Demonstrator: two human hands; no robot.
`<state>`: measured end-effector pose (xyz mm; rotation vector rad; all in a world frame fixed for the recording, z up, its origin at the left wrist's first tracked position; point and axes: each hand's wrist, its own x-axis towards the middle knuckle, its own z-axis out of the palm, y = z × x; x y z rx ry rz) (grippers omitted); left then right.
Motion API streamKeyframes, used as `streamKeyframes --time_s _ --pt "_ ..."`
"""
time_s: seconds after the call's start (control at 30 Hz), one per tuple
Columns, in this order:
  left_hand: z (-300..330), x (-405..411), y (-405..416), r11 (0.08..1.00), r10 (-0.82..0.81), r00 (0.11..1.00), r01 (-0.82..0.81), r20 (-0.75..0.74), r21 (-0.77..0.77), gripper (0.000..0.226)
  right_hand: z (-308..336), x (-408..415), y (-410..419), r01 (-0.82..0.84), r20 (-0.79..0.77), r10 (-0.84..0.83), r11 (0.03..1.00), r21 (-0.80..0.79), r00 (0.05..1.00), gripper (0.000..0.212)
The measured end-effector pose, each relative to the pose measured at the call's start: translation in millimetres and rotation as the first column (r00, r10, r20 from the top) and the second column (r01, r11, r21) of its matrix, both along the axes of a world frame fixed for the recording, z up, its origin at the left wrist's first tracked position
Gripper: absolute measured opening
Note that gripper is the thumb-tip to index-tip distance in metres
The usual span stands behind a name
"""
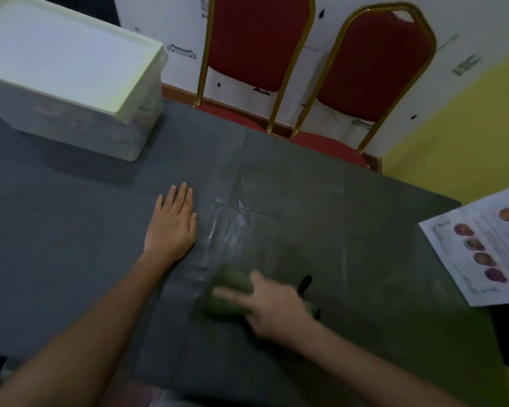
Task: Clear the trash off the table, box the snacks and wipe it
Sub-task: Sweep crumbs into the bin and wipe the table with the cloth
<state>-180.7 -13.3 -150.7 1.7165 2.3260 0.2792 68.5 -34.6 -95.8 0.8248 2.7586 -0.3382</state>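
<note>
Right hand (276, 309) grip presses blurred green cloth (228, 292); left hand (172, 227) flat, empty.

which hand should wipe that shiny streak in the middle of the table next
The right hand: it already presses the green cloth just below the streak. The left hand lies flat and empty beside it, steadying the dark table cover.

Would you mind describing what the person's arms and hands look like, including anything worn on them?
Both forearms are bare as far as the frame shows, with no sleeves visible. The left hand has no rings, watch or glove. The right hand is motion-blurred; no glove or jewellery can be made out on it.
</note>
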Motion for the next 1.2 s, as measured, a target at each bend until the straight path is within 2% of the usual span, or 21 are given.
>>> streamKeyframes --time_s 0.1,0.13,0.2,0.3,0.37,0.43,0.53,0.77,0.87,0.93,1.0,1.07,1.1,1.13,1.17,1.2 --pt "-2 7 -16 1.0 0.025 1.0 -0.026 -0.017 -0.011 0.064 7 -10 57 0.387 -0.057 -0.386 0.922 0.024 0.921 0.063" --pt "-2 11 -22 0.999 0.033 0.999 -0.034 -0.013 -0.005 0.063 9 -14 61 0.454 -0.053 -0.452 0.891 0.027 0.89 0.063" --pt "-1 17 -31 1.0 0.028 0.999 -0.028 0.018 -0.003 0.063 10 -22 39 0.416 -0.016 -0.416 0.909 0.021 0.909 0.063" --pt "0 19 -41 1.0 -0.01 0.997 0.009 0.074 0.012 0.064 -2 -14 -31 0.175 -0.03 -0.174 0.983 0.046 0.984 0.062" --pt "3 23 -49 1.0 -0.026 0.997 0.027 0.077 -0.012 0.065 -13 -1 -71 0.044 -0.007 -0.044 0.998 0.038 0.999 0.062" --pt "4 38 -60 0.998 -0.049 0.997 0.051 0.062 -0.038 0.066 -14 12 -96 -0.015 0.029 0.015 1.0 -0.008 0.999 0.057" --pt "5 75 -80 0.993 -0.109 0.994 0.11 0.028 -0.043 0.069 -6 36 -110 0.084 0.026 -0.084 0.996 -0.021 0.996 0.054" --pt "3 156 -118 0.964 -0.256 0.966 0.253 -0.027 -0.077 0.078 -3 168 -113 0.332 -0.011 -0.335 0.931 0.149 0.942 0.063" --pt "5 171 -126 0.957 -0.266 0.962 0.257 -0.053 -0.132 0.074 1 228 -110 0.476 0.074 -0.496 0.858 0.192 0.865 0.073" --pt "11 176 -125 0.96 -0.241 0.969 0.23 -0.054 -0.16 0.063 13 246 -112 0.564 0.161 -0.59 0.806 0.179 0.791 0.077" --pt "25 189 -121 0.972 -0.205 0.978 0.207 0.024 -0.111 0.055 23 250 -110 0.599 0.121 -0.611 0.791 0.121 0.782 0.071" --pt "40 211 -116 0.988 -0.151 0.952 0.154 0.267 0.009 0.036 30 242 -106 0.545 0.047 -0.549 0.835 0.072 0.835 0.072" --pt "53 225 -113 0.993 -0.105 0.89 0.12 0.444 -0.005 0.029 34 234 -103 0.506 0.022 -0.508 0.861 0.055 0.861 0.077" --pt "66 241 -112 0.992 -0.039 0.781 0.106 0.624 -0.07 0.029 37 227 -102 0.485 -0.022 -0.484 0.874 0.043 0.875 0.083" --pt "79 257 -111 0.979 0.054 0.629 0.119 0.775 -0.165 0.033 40 222 -102 0.481 -0.083 -0.477 0.876 0.033 0.875 0.09" --pt "91 271 -110 0.954 0.152 0.491 0.155 0.858 -0.258 0.037 41 218 -102 0.494 -0.144 -0.486 0.869 0.028 0.862 0.096"
